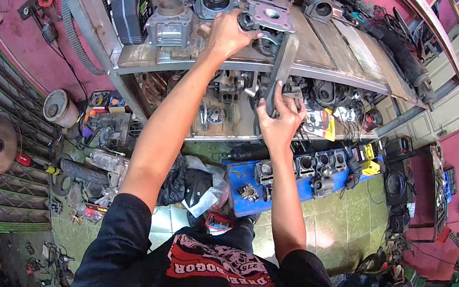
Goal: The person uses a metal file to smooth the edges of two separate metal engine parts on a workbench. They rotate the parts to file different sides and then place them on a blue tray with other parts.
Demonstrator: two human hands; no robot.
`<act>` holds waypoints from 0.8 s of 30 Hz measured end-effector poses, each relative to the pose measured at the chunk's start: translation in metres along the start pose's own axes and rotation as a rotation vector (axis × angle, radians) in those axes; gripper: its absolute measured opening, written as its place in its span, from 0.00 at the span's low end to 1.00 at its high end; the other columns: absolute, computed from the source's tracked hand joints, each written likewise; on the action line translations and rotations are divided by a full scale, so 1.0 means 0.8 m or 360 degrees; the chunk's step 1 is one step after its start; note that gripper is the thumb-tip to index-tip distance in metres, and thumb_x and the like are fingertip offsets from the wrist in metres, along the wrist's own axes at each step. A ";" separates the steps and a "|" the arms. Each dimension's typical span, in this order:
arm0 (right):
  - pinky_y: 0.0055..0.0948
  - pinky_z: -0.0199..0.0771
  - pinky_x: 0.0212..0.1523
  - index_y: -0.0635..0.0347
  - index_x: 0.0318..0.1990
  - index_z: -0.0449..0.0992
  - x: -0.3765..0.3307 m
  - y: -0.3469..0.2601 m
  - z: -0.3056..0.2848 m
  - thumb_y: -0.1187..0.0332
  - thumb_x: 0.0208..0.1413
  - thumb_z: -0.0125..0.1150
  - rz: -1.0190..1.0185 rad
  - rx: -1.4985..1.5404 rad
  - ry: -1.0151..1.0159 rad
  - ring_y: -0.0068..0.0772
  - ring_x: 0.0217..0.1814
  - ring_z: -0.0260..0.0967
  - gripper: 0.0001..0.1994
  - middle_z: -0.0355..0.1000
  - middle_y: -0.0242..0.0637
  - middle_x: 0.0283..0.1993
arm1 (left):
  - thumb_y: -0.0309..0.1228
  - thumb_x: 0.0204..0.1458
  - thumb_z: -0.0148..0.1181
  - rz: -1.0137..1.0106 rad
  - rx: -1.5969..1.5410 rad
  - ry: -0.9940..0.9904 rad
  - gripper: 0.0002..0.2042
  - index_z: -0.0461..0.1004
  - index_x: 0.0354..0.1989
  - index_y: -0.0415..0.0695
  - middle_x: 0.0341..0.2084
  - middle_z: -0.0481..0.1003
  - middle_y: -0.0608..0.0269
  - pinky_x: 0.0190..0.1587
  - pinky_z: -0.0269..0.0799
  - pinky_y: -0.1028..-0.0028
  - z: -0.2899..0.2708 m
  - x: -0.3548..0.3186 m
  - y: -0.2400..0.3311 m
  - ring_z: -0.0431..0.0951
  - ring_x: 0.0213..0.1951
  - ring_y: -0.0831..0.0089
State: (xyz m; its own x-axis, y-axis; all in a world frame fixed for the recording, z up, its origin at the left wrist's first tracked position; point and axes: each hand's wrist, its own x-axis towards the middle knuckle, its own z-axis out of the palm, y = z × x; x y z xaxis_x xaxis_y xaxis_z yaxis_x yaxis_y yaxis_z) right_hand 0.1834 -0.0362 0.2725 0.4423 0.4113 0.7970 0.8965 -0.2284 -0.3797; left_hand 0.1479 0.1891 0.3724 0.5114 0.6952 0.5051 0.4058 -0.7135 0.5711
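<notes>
Torso: black shirt (208, 278) w/ red-white print, lower edge, both forearms reaching up to the shelves.
Floor: blue flat tray (248, 176) w/ grey cylinder blocks in a row, just under R forearm; black plastic bag (187, 182) beside it, left.
R hand: right hand (280, 121) wrapped round lower end of long flat dark-grey metal bar (281, 70), fingers closed on it.
Bar: stands near upright, lower end at middle shelf, upper end vs front edge of top shelf.
L hand: left hand (228, 35) on top of grey metal shelf rack (134, 59), fingers curled onto a dark metal engine part (249, 21); grip closed, how tight can't tell.
Hands: apart, L above R.
Top shelf: grey finned engine cylinder (167, 22) just left of L hand; dark-grey oil bottle w/ red cap (130, 4) further left.
Back: pink wall.
</notes>
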 end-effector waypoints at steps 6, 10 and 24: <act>0.52 0.55 0.67 0.60 0.58 0.80 0.002 -0.002 0.006 0.62 0.47 0.70 0.0015 -0.0042 -0.0033 0.36 0.42 0.78 0.28 0.80 0.42 0.31 | 0.55 0.38 0.78 0.0202 -0.0079 0.0170 0.39 0.76 0.58 0.46 0.51 0.79 0.48 0.57 0.61 0.40 0.018 0.010 -0.027 0.74 0.59 0.51; 0.51 0.54 0.69 0.59 0.59 0.80 -0.004 -0.002 0.004 0.62 0.47 0.70 0.0048 -0.0030 -0.0043 0.35 0.43 0.78 0.28 0.81 0.41 0.33 | 0.51 0.38 0.78 0.0291 -0.0169 0.0251 0.39 0.75 0.59 0.44 0.52 0.77 0.48 0.60 0.64 0.48 0.031 0.012 -0.044 0.74 0.58 0.50; 0.53 0.54 0.66 0.56 0.60 0.79 0.051 -0.033 -0.031 0.62 0.45 0.69 -0.0205 -0.0025 0.0170 0.34 0.43 0.75 0.29 0.80 0.34 0.26 | 0.42 0.33 0.83 0.0316 -0.0344 0.0417 0.40 0.73 0.57 0.39 0.53 0.77 0.48 0.59 0.71 0.58 0.033 -0.011 -0.051 0.77 0.55 0.51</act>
State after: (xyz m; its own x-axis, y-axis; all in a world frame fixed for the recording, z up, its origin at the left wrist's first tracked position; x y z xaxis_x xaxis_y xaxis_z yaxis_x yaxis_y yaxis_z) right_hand 0.1770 -0.0352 0.3270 0.3180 0.3418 0.8843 0.9446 -0.1943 -0.2646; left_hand 0.1468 0.2094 0.3275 0.3420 0.5643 0.7514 0.1355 -0.8209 0.5548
